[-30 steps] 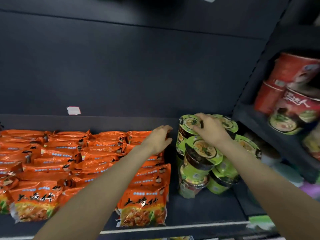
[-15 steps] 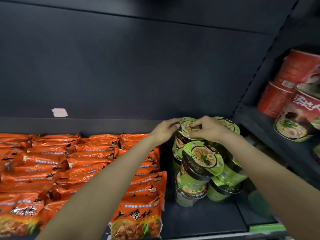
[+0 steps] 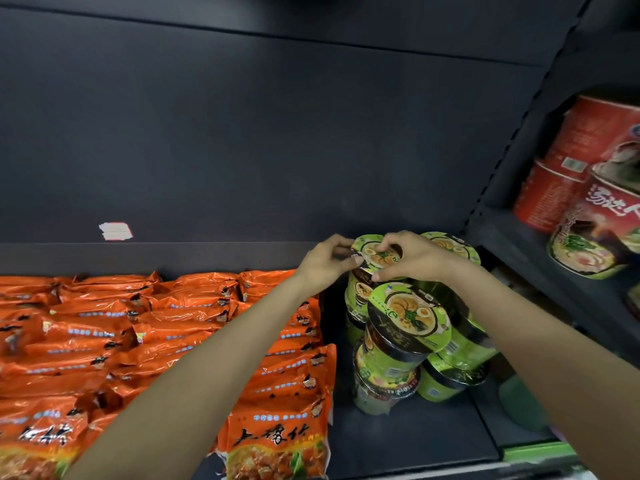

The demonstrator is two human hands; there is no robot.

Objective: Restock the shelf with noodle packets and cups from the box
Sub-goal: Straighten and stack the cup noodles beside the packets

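Several green noodle cups stand stacked two high at the right end of the dark shelf (image 3: 408, 434). Both hands hold the top back-left green cup (image 3: 375, 256). My left hand (image 3: 323, 263) grips its left rim with curled fingers. My right hand (image 3: 414, 256) curls over its lid and right rim. In front of it a tilted green cup (image 3: 408, 315) leans on the lower cups. Rows of orange noodle packets (image 3: 166, 327) fill the left and middle of the shelf. The box is out of view.
Red noodle cups (image 3: 571, 174) and a red bowl (image 3: 599, 233) sit on the neighbouring shelf at right, past a dark upright (image 3: 502, 161). A white sticker (image 3: 115, 231) is on the back panel. Bare shelf shows in front of the green cups.
My left hand moved right from the orange packets onto the top green cup. My right hand stayed on that cup, so both now hold it. The camera shifted slightly.
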